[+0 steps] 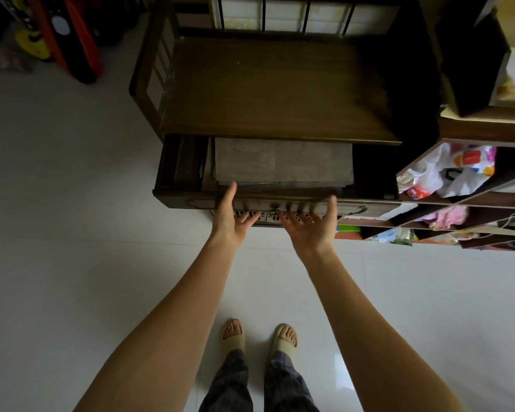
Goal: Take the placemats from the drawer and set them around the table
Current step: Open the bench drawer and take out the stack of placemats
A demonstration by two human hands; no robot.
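Observation:
A dark wooden drawer stands pulled out from a low cabinet. Inside lies a stack of brownish-grey placemats, flat, filling the drawer's middle. My left hand hovers palm up at the drawer's front edge, fingers spread, thumb tip near the stack's front left corner. My right hand is beside it, palm up, fingers spread and motion-blurred in front of the drawer face. Neither hand holds anything.
The cabinet top is bare wood with a slatted side rail on the left. Open shelves crammed with plastic bags and packets stand at the right. Pale floor tiles stretch left and behind me; my slippered feet are below.

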